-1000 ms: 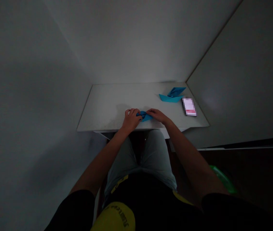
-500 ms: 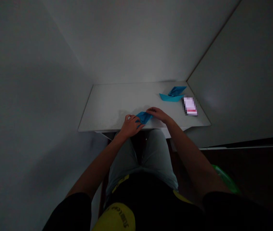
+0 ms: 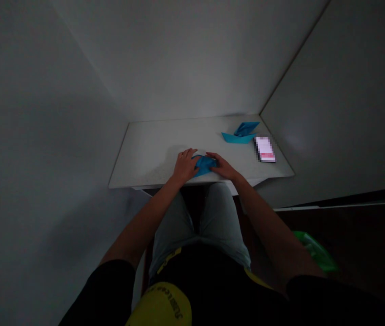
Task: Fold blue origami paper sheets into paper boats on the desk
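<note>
A piece of blue folded paper (image 3: 205,165) lies low over the front part of the white table, between my two hands. My left hand (image 3: 185,165) grips its left side, the thumb on the paper and the fingers reaching forward beyond it. At the right end, the curled fingers and thumb of my right hand (image 3: 223,167) hold the paper's edge. Parts of both ends are hidden under my fingers. Farther back on the right rest two blue paper boats: a lighter one (image 3: 237,139) and a darker one (image 3: 247,128) leaning behind it.
A phone with a lit, blurred screen (image 3: 265,149) lies near the right edge of the white table (image 3: 151,145). Walls close in the table at the back and sides. Below right, something green and shiny (image 3: 318,253) sits on the dark floor.
My left hand has moved slightly forward, its fingers more stretched. My right hand's fingers have shifted down around the right end, and the paper looks flatter and wider. The view has shifted slightly.
</note>
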Demonstrator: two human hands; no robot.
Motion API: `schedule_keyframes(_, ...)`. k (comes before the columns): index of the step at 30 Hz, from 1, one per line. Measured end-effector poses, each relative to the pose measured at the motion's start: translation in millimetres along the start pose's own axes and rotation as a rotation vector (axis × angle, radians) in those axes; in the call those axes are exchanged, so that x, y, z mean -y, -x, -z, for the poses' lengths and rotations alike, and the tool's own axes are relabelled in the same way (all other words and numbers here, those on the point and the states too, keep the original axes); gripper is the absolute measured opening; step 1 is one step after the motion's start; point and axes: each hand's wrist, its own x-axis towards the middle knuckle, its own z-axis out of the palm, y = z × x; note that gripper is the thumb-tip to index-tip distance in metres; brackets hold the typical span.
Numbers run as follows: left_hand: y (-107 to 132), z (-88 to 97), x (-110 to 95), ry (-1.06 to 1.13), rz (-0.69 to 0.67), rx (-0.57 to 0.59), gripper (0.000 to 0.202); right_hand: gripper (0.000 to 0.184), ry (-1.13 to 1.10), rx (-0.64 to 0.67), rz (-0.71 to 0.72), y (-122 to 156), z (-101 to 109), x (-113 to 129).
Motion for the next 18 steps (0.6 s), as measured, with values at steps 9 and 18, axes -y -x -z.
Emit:
schedule_keyframes(9,2,-18.8,2,0.137,0.208,-0.021,0.047,0.066,0.082,-0.306,-0.125,3,-15,1)
schedule_keyframes(18,6,-14.2,0,0.236,0.260,-0.030,0.026,0.056,0.132,-0.265,-0.175,3,-22,16)
